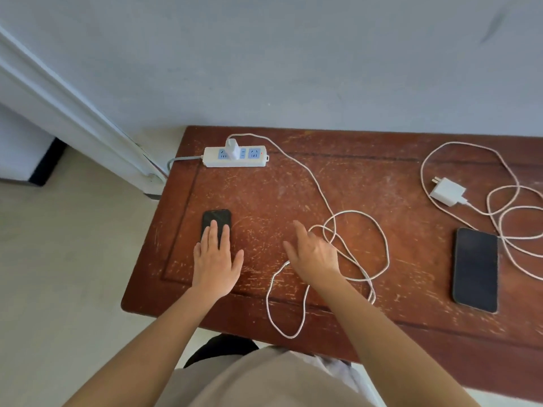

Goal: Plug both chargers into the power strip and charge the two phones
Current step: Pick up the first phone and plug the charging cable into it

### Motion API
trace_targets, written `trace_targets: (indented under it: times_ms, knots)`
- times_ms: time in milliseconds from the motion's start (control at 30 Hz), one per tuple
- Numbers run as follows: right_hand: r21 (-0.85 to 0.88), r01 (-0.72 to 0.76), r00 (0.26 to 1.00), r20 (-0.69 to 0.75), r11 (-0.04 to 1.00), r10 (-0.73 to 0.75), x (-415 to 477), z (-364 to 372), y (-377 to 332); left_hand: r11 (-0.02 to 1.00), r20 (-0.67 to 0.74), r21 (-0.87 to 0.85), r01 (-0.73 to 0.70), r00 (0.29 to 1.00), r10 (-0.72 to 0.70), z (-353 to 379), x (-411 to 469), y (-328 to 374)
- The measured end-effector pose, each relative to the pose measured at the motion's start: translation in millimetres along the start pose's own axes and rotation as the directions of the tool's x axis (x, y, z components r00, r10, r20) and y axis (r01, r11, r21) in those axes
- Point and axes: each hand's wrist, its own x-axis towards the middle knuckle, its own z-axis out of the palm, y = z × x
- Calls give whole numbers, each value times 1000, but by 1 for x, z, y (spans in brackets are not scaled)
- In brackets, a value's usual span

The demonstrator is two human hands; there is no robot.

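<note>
A white power strip [235,157] lies at the table's far left with one white charger [232,148] plugged into it. Its pale cable [320,192] runs right and coils in loops at the middle of the table. My left hand [216,259] rests flat, fingers on the lower half of a small black phone [216,217]. My right hand [314,254] hovers open over the cable loops, holding nothing. A second white charger [448,190] lies unplugged at the right with its cable [499,212] coiled around it. A larger black phone [475,270] lies face up at the right.
The worn red-brown wooden table [264,201] stands against a grey wall [293,69]. The strip's grey cord [182,160] drops off the left edge toward a white door frame [73,118]. Pale floor [58,274] lies to the left.
</note>
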Motion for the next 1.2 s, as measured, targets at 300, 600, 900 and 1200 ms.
trace_targets:
  times_ms: [300,600,900,1200]
  knots:
    - [-98,-317,942,80,943,325,-34,31,-29,925,225,-169,341,927,-301,5,35,-15]
    - [74,-498,867,66,864,495,-42,50,-54,952,105,-172,255,965,-240,0,51,-25]
    - [678,-424,872,127,601,472,-37,40,-89,418,503,-701,577,816,-283,-44,76,-53]
    - [826,-125,985,35,550,171,-12,-8,-153,83,577,-804,589,807,-127,-110,74,-38]
